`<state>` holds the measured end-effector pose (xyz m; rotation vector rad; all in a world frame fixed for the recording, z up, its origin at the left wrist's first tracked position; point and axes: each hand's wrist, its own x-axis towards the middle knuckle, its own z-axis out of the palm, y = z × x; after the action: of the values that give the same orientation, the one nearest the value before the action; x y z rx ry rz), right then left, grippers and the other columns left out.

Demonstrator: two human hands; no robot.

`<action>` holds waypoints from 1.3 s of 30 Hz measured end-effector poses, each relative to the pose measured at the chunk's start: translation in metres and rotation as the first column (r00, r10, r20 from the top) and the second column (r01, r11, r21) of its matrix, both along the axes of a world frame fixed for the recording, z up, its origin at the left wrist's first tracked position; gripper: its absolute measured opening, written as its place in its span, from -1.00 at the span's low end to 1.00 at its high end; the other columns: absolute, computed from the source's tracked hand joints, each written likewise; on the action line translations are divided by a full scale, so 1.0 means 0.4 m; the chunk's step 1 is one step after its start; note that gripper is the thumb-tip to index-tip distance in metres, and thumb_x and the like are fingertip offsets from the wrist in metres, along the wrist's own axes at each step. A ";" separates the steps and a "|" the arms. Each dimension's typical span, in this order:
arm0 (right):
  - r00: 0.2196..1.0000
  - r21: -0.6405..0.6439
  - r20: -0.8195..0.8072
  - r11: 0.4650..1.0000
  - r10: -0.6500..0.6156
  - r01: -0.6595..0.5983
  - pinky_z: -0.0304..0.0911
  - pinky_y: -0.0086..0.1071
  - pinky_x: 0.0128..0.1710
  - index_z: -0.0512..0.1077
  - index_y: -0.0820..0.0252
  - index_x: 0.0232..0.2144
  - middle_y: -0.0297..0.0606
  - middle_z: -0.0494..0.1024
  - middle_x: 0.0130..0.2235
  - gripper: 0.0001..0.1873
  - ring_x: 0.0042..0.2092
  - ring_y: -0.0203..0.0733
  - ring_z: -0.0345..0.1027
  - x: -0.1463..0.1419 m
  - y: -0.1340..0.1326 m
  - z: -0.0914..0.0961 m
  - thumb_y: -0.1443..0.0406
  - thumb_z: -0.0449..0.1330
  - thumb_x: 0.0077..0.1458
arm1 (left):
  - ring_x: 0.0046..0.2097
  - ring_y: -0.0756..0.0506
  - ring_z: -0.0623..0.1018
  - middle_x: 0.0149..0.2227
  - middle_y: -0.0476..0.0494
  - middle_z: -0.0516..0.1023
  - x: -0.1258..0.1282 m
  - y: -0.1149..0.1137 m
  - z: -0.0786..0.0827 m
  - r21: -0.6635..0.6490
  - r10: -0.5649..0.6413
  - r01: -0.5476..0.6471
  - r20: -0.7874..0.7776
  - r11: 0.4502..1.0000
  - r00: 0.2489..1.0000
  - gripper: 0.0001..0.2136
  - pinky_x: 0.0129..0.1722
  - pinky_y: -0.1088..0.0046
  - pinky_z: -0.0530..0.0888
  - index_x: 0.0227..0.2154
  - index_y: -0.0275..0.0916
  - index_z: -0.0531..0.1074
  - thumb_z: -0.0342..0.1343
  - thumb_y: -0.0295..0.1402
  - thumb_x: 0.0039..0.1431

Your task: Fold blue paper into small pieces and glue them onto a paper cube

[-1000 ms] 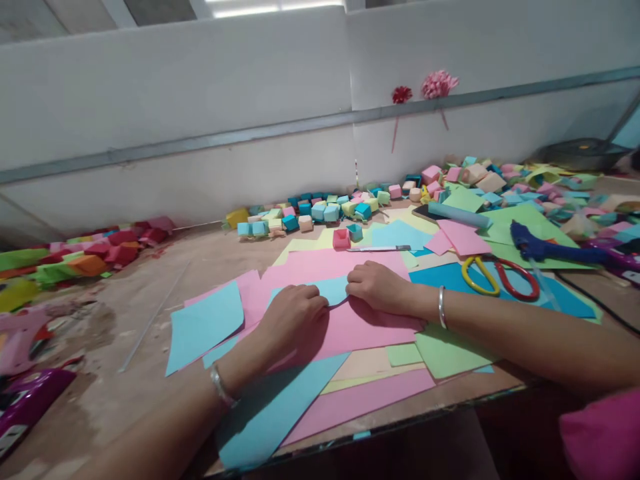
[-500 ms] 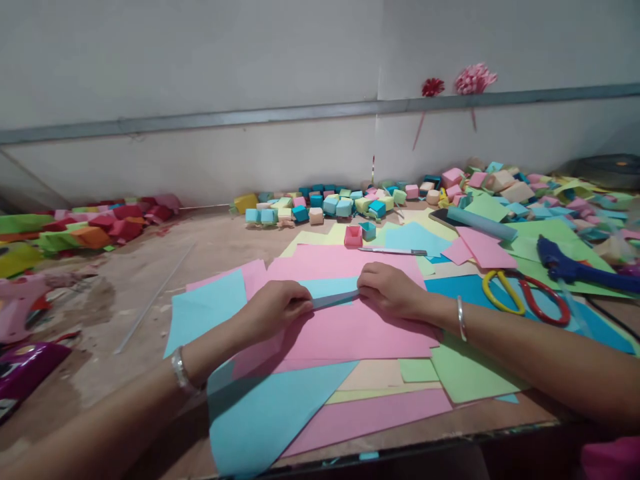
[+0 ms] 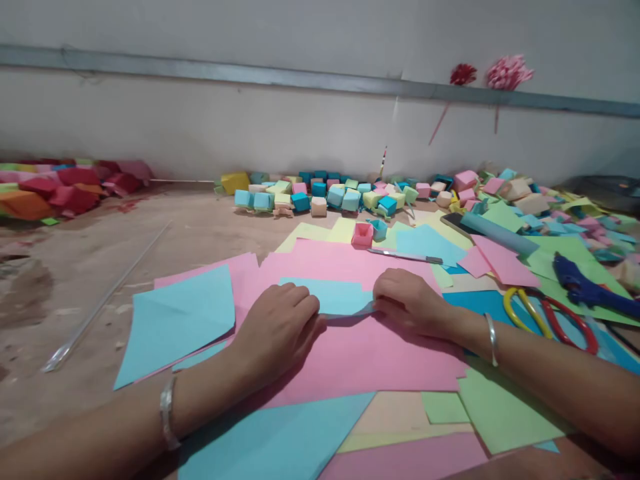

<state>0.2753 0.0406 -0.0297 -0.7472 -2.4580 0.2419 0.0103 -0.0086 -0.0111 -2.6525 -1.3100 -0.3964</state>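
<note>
A light blue strip of paper point(image 3: 334, 297) stretches between my two hands, its near edge lifted a little. My left hand point(image 3: 280, 327) is closed on its left end, fingers curled and the thumb side low. At the other end my right hand point(image 3: 407, 300) pinches the paper between thumb and fingers. Under both lies a pink sheet point(image 3: 350, 353). Left of my left hand rests a loose light blue sheet point(image 3: 185, 317); a larger blue sheet point(image 3: 280, 433) lies nearer me, partly under my left forearm.
Beyond the pink sheet are a craft knife point(image 3: 405, 256), a small pink paper box point(image 3: 363, 234) and several paper cubes point(image 3: 335, 196). Scissors point(image 3: 570, 323) and a blue glue gun point(image 3: 590, 287) lie right. A clear glue stick point(image 3: 110, 300) lies left. Green sheets point(image 3: 505, 407) sit beneath my right arm.
The view has shifted and tilted. More of the blue paper's flat face shows between my hands, where a narrow folded edge stood before. Both hands still hold its ends.
</note>
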 end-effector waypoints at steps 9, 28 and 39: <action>0.998 -0.060 -0.051 0.997 0.040 -0.043 0.20 -0.23 -0.17 0.27 0.19 -0.55 -0.20 0.51 -0.22 -0.83 -0.19 -0.16 0.33 -0.007 -0.009 0.007 0.45 0.17 -0.01 | 0.08 -0.31 0.44 -0.04 -0.29 0.52 -0.005 -0.002 -0.006 -0.010 -0.080 0.082 0.155 0.997 0.985 -0.85 -0.02 0.06 0.36 -0.48 -0.27 0.34 0.01 -0.42 0.20; 0.991 -0.022 -0.104 0.996 0.085 -0.088 0.26 -0.13 -0.05 0.32 0.19 -0.56 -0.12 0.53 -0.08 -0.81 -0.08 -0.07 0.39 -0.014 -0.011 0.011 0.34 0.28 -0.02 | -0.10 -0.15 0.55 -0.22 -0.17 0.56 -0.006 0.000 0.006 0.179 -0.341 0.306 0.218 0.935 0.915 -0.86 0.06 0.08 0.40 -0.52 -0.23 0.38 0.06 -0.56 0.09; 0.885 -0.228 -0.437 0.931 0.162 -0.283 0.33 -0.10 0.04 0.43 0.19 -0.39 -0.08 0.46 0.04 -0.88 0.04 -0.10 0.39 -0.017 -0.026 0.019 0.33 0.32 0.02 | 0.14 -0.21 0.47 -0.03 -0.15 0.58 -0.013 -0.024 0.030 0.398 -0.460 0.368 0.163 0.840 0.873 -0.72 0.07 0.11 0.47 -0.14 -0.13 0.41 0.05 -0.60 0.15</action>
<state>0.2686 0.0302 -0.0220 -0.4587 -2.1172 0.7791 0.0051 -0.0181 0.0009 -2.6054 -0.6016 -0.9604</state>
